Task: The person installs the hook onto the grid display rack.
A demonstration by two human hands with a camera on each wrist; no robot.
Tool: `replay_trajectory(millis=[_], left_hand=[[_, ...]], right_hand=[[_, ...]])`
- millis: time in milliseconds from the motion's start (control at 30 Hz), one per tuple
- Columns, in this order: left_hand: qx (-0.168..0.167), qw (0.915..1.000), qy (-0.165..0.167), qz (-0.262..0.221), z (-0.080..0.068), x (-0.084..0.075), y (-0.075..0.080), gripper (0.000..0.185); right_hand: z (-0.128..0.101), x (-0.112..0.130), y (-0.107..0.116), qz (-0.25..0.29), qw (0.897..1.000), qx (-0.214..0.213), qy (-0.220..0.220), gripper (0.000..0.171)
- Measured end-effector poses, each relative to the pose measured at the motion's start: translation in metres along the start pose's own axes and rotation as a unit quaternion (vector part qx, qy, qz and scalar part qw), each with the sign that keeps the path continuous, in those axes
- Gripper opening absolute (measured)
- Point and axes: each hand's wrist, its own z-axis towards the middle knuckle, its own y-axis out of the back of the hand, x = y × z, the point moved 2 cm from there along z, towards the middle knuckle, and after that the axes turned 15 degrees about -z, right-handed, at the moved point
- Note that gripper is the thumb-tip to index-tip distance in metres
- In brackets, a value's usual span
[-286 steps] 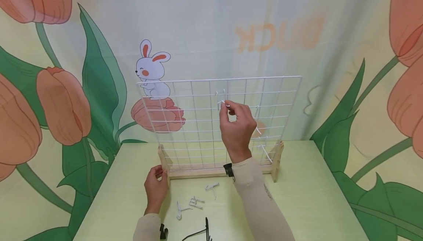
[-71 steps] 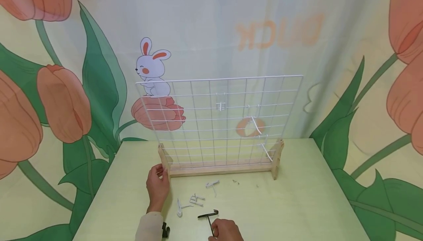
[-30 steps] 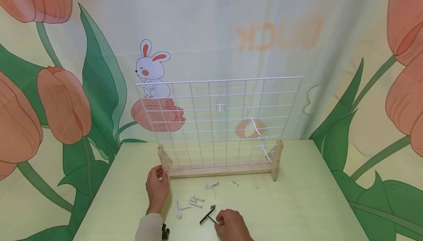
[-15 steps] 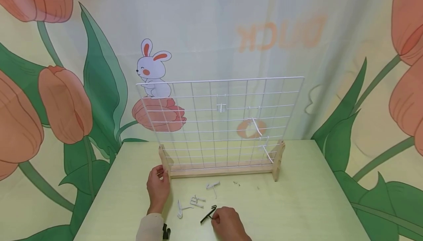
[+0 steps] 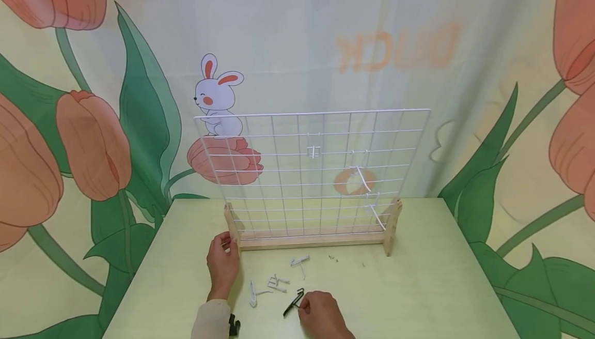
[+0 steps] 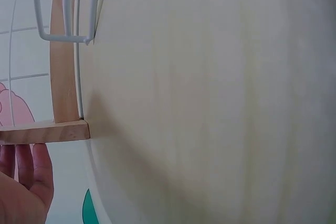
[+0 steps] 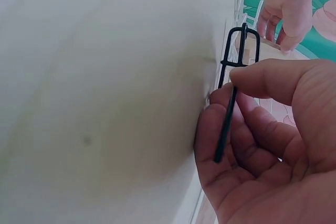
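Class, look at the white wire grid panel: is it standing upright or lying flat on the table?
Upright. The grid panel stands in its wooden base on the table; the left hand grips the base's end.

Right hand (image 5: 321, 314) curled in a grip; left hand (image 5: 223, 264) curled.

The head camera looks forward and down from the table's near edge, taking in the wire grid panel (image 5: 311, 171) at twelve o'clock. The left wrist camera sits close, tilted, at the panel's wooden foot (image 6: 44, 131). The right wrist camera hugs the black hook (image 7: 233, 85), also in the head view (image 5: 293, 302).
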Motion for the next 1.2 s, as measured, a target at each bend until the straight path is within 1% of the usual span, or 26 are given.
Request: replay_trajectory(millis=[167, 267, 533, 600, 767, 933, 1200], left_hand=[[-0.005, 1.0000, -0.008, 0.000, -0.0004, 0.0007, -0.0006, 0.027], [-0.007, 0.9999, -0.013, 0.000, -0.0008, 0.0010, -0.0010, 0.027], [-0.002, 1.0000, -0.008, 0.004, -0.0008, 0.0003, -0.0005, 0.026], [-0.002, 1.0000, -0.006, 0.005, -0.0007, -0.0001, -0.0004, 0.027], [0.000, 1.0000, -0.002, 0.004, -0.0008, -0.0008, -0.0002, 0.027], [0.001, 1.0000, 0.002, 0.005, -0.0010, -0.0014, -0.0001, 0.028], [0.003, 1.0000, 0.003, 0.004, -0.0007, -0.0010, -0.0002, 0.028]], right_hand=[[-0.0010, -0.0019, 0.0020, 0.031, 0.999, 0.007, 0.001, 0.012], [-0.0011, -0.0040, 0.0015, 0.047, 0.999, 0.003, 0.008, 0.011], [-0.0053, -0.0071, -0.0020, 0.086, 0.996, -0.026, 0.015, 0.007], [-0.0059, -0.0064, -0.0015, 0.101, 0.994, -0.026, 0.015, 0.006], [-0.0052, -0.0060, -0.0006, 0.129, 0.991, -0.020, -0.002, 0.007], [-0.0047, -0.0075, 0.0002, 0.135, 0.990, -0.035, -0.009, 0.003], [-0.0056, -0.0069, 0.0036, 0.144, 0.989, -0.039, -0.022, 0.007]])
